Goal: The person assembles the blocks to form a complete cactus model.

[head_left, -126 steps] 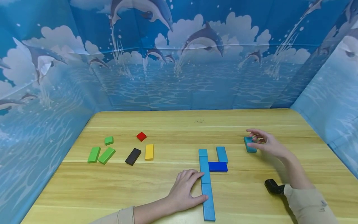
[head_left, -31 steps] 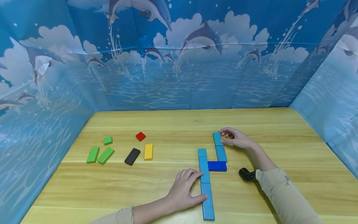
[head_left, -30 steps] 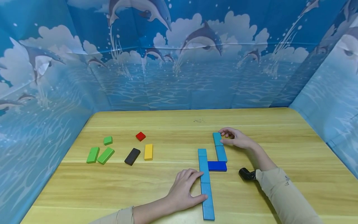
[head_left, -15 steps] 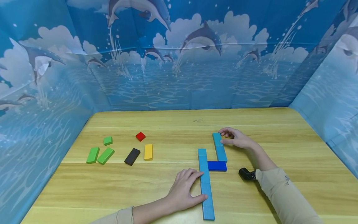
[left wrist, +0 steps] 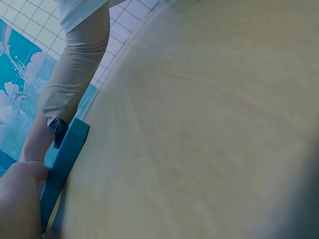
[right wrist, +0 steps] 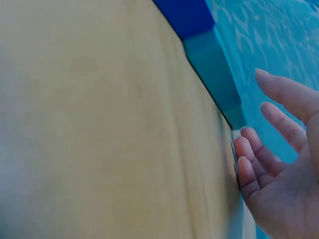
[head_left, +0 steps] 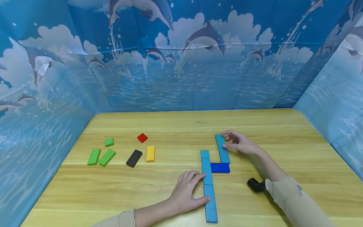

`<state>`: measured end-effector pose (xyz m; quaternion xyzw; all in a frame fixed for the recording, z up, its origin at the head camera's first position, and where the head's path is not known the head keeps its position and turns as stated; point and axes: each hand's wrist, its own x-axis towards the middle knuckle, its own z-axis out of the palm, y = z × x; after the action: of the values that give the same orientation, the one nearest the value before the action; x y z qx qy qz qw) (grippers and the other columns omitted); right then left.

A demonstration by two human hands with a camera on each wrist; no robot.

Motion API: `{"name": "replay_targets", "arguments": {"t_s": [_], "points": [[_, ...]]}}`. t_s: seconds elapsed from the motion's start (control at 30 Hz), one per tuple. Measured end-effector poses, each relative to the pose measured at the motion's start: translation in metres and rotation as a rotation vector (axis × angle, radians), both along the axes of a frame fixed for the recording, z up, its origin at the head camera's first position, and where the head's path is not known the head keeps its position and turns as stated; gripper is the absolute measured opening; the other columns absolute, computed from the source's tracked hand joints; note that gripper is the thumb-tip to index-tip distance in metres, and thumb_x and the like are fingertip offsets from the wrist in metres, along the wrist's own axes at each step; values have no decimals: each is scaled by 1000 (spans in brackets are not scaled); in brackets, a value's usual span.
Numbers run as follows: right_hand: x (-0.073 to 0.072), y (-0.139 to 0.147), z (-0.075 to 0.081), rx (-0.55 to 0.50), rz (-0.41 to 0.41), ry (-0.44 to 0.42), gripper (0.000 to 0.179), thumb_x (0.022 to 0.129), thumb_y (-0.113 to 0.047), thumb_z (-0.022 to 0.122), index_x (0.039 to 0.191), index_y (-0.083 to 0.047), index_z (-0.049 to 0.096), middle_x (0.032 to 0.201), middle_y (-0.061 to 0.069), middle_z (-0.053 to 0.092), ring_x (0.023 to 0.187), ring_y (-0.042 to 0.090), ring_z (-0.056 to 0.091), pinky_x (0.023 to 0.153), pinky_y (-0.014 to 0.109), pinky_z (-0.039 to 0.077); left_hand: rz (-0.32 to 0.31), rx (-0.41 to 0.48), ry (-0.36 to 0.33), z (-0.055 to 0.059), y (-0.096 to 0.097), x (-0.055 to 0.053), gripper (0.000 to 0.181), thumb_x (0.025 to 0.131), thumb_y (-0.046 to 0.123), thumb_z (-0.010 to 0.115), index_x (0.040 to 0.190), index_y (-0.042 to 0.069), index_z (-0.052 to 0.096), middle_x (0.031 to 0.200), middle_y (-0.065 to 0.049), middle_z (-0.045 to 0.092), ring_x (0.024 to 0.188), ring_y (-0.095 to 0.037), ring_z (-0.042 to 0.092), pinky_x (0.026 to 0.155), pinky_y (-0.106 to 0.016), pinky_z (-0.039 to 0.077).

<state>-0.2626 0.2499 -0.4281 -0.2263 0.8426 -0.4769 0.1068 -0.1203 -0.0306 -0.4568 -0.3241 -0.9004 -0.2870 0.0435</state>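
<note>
In the head view, my left hand (head_left: pixel 187 195) rests its thumb and a fingertip on a straight row of light-blue blocks (head_left: pixel 209 192) lying flat on the table. A dark-blue block (head_left: pixel 220 167) juts out from the row's right side. From its right end a light-blue block (head_left: pixel 224 155) runs away from me, and a teal block (head_left: pixel 219 140) lines up end to end with that one. Right beside the teal block is my right hand (head_left: pixel 241 143), thumb and fingers apart. The right wrist view shows this hand (right wrist: pixel 286 184) with nothing between its spread fingers.
Toward the left of the wooden table (head_left: pixel 113 195) lie several green blocks (head_left: pixel 94 157), a red block (head_left: pixel 142 137), a black block (head_left: pixel 134 158) and a yellow block (head_left: pixel 150 154). A black device (head_left: pixel 256 185) sits at the right sleeve. A dolphin-print curtain (head_left: pixel 181 78) surrounds the table.
My right hand has brought the teal block from the right to the far end of the light-blue block, then loosened its fingers and drawn slightly away. My left hand has stayed on the row.
</note>
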Motion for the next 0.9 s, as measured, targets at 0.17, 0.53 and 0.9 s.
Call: {"name": "replay_targets", "arguments": {"t_s": [0.17, 0.53, 0.9], "points": [[13, -1, -2, 21, 4, -3, 47, 84, -16, 66, 126, -1, 49, 97, 16, 51, 80, 20, 49, 68, 23, 43, 3, 1, 9, 1, 0, 0, 64, 82, 55, 55, 131, 16, 47, 120, 3, 49, 111, -13, 42, 97, -38, 32], [22, -3, -9, -12, -16, 33, 46, 84, -13, 66, 125, 4, 51, 93, 14, 51, 75, 17, 45, 64, 24, 40, -2, 2, 9, 1, -1, 0, 63, 82, 55, 55, 131, 15, 47, 120, 3, 49, 110, -13, 42, 95, -37, 33], [24, -3, -9, 76, -59, 35, 51, 84, -21, 67, 129, -2, 51, 96, 9, 52, 78, 18, 43, 66, 25, 40, -6, -5, -7, 1, -1, 0, 64, 83, 56, 53, 132, 16, 46, 120, 3, 48, 110, -13, 42, 96, -38, 32]]}}
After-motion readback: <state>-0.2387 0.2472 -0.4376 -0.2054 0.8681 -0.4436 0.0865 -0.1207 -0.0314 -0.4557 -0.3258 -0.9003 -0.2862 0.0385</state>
